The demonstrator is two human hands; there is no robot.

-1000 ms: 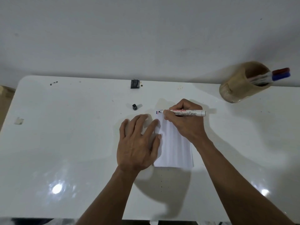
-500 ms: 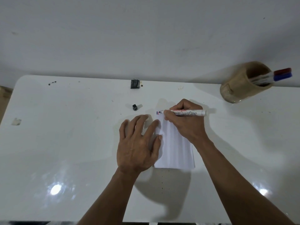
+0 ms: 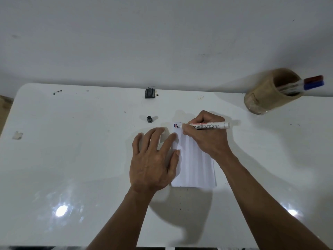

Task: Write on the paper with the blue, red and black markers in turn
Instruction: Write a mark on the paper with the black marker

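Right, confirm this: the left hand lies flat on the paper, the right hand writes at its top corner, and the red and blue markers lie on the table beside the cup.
Wrong on the markers. In the head view the red and blue markers stand inside the cup, not beside it. The left hand does lie flat on the paper, and the right hand writes at its top corner.

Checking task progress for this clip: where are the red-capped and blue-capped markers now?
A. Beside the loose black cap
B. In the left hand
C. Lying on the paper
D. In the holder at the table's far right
D: the red-capped marker and the blue-capped marker both stick out of the holder.
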